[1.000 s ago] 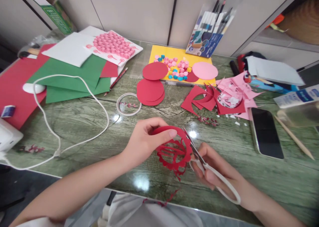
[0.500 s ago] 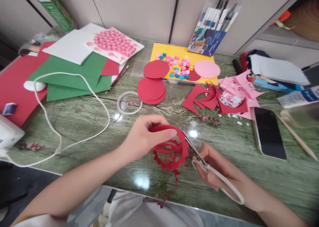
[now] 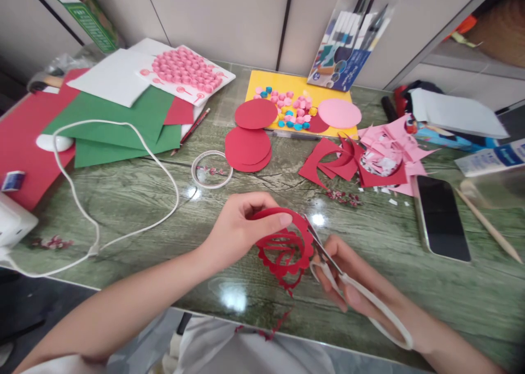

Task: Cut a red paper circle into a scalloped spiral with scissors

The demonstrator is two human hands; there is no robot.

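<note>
My left hand [image 3: 246, 223] pinches a red paper cutout [image 3: 304, 237] between thumb and fingers. The cutout is round, with a scalloped outer edge and open cut-out shapes inside. In my right hand [image 3: 348, 270] is a pair of white-handled scissors [image 3: 383, 308], its blades angled up and left against the right edge of the red paper. The blades look slightly parted. A thin, jagged red trimming hangs below the cutout toward the table's front edge. Beyond my hands lie red paper circles [image 3: 248, 148] in a small stack, beside a white tape roll [image 3: 194, 178].
A white cable [image 3: 178, 193] loops across the left, near green paper [image 3: 118, 120]. Red scraps [image 3: 311, 166] and pink scraps [image 3: 414, 139] lie at the right, near a phone [image 3: 443, 218]. A yellow sheet [image 3: 254, 84] with paper balls and a marker pack [image 3: 344, 51] are behind.
The scissor handles have opened wider, and the right hand has shifted slightly. The red cutout has turned a little in my left hand, and its inner pieces hang differently.
</note>
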